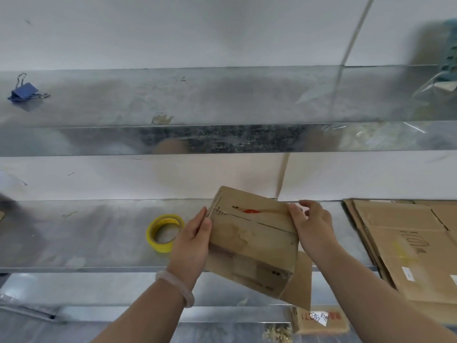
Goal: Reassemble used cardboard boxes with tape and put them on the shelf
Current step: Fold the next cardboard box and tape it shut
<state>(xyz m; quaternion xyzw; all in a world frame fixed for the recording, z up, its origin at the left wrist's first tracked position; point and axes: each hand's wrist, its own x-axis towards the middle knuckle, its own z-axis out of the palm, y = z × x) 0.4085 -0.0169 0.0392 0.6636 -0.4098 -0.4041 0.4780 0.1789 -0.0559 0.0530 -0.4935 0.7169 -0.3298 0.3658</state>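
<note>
A small worn cardboard box [254, 241] is held tilted above the front of the lower metal shelf [99, 233], with one flap hanging open at its lower right. My left hand [193, 241] grips its left side, thumb on top. My right hand [314, 226] holds its upper right corner, fingers curled behind the edge. A roll of yellow tape [164, 232] stands on the lower shelf just left of my left hand. The upper metal shelf [197, 100] runs across above.
A stack of flattened cardboard boxes [408, 246] lies on the lower shelf at the right. A blue binder clip [22, 91] sits on the upper shelf's left end. Another small box [319, 320] with a white label rests on a level below.
</note>
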